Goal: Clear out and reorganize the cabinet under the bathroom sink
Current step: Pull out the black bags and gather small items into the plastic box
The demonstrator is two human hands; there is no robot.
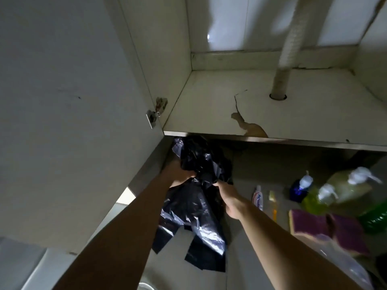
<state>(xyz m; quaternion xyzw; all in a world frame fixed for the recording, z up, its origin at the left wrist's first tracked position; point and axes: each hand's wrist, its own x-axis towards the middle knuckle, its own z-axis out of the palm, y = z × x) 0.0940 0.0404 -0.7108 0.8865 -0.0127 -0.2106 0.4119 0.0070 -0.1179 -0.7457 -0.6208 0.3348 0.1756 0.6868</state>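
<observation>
While both of my arms reached toward the open cabinet, my left hand (180,172) was closed on the upper folds of a crumpled black plastic bag (194,197), and my right hand (227,197) gripped the same bag lower down at its right side, fingers curled into the plastic. Loose ends of the bag hung down between my forearms, and its top reached just under the front edge of the cabinet floor (272,114). That floor panel was bare, cracked and peeling near its front edge, and a white drain hose (287,55) passed down through a hole in it. To my left stood the open cabinet door (62,122), its hinge (154,118) at the cabinet's corner. To the right of the bag, on the tiled floor below the cabinet, lay a small tube (258,198), then a blue pump bottle (299,190), two yellow-green pump bottles (335,191), a green bottle (374,218), and a purple-and-yellow sponge (326,229).
</observation>
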